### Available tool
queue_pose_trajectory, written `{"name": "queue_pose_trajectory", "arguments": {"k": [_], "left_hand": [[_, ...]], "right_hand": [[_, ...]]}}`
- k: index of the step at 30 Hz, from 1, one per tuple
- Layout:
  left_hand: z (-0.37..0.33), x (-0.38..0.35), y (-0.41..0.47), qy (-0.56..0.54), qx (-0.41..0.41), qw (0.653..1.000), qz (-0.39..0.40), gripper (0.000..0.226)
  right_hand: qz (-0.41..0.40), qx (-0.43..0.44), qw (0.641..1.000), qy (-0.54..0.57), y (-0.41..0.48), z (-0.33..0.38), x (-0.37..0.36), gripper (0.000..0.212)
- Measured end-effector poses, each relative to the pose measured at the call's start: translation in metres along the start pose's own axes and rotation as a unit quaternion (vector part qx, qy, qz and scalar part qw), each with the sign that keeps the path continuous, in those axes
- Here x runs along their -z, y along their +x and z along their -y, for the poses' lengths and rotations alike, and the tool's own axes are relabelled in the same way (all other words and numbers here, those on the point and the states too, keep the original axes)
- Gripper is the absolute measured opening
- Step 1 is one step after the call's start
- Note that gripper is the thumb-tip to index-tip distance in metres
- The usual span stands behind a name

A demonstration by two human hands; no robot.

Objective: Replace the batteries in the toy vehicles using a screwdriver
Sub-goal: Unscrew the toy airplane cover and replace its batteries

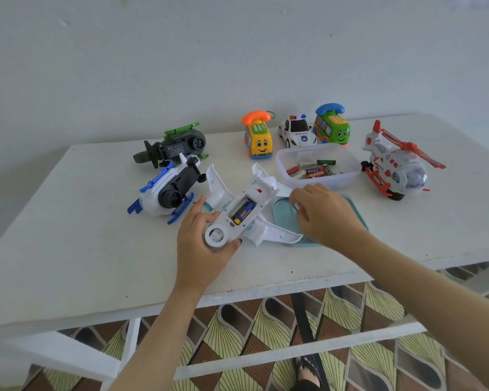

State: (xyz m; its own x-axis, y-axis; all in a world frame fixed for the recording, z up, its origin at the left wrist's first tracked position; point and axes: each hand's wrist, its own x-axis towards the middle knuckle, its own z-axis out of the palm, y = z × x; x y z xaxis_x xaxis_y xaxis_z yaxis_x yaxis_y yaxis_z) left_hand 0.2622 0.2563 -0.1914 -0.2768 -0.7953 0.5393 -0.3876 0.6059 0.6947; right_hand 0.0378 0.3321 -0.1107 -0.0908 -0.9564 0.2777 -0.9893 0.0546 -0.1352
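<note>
left hand [201,244]: grips upturned plane [254,198] by the nose, at the bench [68,221] front.
bay: open, one battery [243,214] seated.
right hand [322,213]: curled over teal lid [284,215]; contents, cannot tell.
risk: tilting the plane likely drops the battery; next cell could go in reversed.

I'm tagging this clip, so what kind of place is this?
Probably a room in a home: a plain white table stands against a bare pale wall, over patterned flooring, with a toy police car and a tub of batteries on it.

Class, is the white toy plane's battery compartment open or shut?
Open: the white plastic toy plane lies underside up, its blue-and-yellow battery exposed with no cover.
</note>
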Motion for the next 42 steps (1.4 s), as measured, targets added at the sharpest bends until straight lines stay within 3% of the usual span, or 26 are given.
{"name": "queue_pose_trajectory", "arguments": {"k": [3, 6, 17, 23, 30, 34, 42], "left_hand": [[0.001, 0.0, -0.001, 0.004, 0.0, 1.0, 0.0, 0.056], [-0.001, -0.001, -0.002, -0.007, 0.0, 1.0, -0.004, 0.056], [0.0, 0.0, -0.001, -0.031, 0.011, 0.999, 0.004, 0.055], [-0.001, 0.0, -0.001, -0.035, 0.012, 0.999, 0.003, 0.054], [-0.004, 0.001, 0.0, -0.041, 0.008, 0.999, -0.012, 0.059], [-0.004, 0.0, 0.0, -0.029, -0.014, 0.999, -0.025, 0.061], [-0.001, 0.002, -0.001, -0.007, -0.009, 1.0, -0.009, 0.055]], "right_hand": [[0.097, -0.038, 0.993, -0.063, -0.007, -0.018, 0.01, 0.026], [0.135, -0.028, 0.989, -0.06, -0.015, -0.03, 0.01, 0.022], [0.131, 0.002, 0.987, -0.088, -0.007, -0.04, -0.001, 0.02], [0.02, -0.057, 0.99, 0.126, 0.004, -0.033, 0.009, 0.011], [-0.062, -0.086, 0.91, 0.401, 0.026, 0.032, 0.006, 0.014], [-0.093, -0.097, 0.904, 0.406, 0.034, 0.056, -0.012, 0.021], [-0.138, -0.08, 0.932, 0.326, 0.031, 0.058, -0.045, 0.005]]}}
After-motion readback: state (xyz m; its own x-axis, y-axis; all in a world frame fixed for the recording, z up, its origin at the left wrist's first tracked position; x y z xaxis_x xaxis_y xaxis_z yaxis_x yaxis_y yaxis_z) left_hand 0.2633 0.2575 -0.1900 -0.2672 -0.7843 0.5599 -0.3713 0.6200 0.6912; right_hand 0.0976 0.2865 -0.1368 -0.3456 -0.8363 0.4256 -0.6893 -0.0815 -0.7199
